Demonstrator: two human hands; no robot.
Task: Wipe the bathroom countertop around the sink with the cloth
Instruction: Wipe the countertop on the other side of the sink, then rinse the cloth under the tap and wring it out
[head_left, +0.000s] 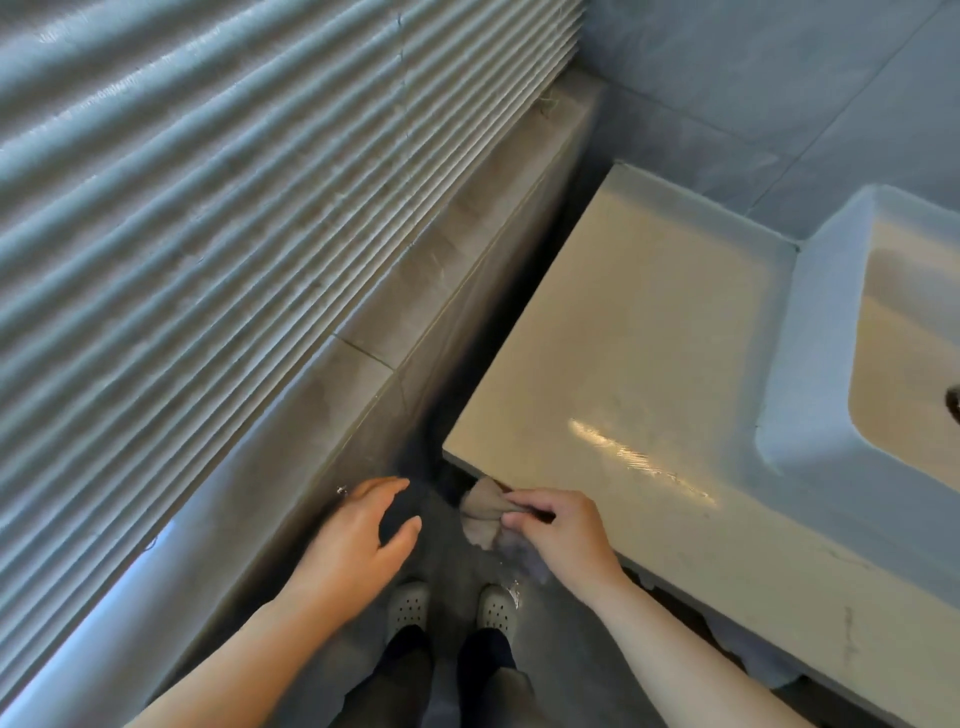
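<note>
A pale glossy countertop (639, 338) fills the right half of the view, with the sink (914, 358) set into it at the far right. My right hand (561, 535) pinches a small beige cloth (480, 512) just off the counter's near left corner, below its front edge. The cloth hangs bunched in front of the dark gap under the counter. My left hand (358, 540) hovers with its fingers spread and nothing in it, left of the cloth, beside the tiled ledge.
A tiled ledge (363, 374) runs along the left under horizontal window blinds (208, 208). A narrow dark gap separates the ledge from the counter. My feet in white perforated shoes (452, 608) stand on the grey floor. Grey wall tiles (779, 93) rise behind the counter.
</note>
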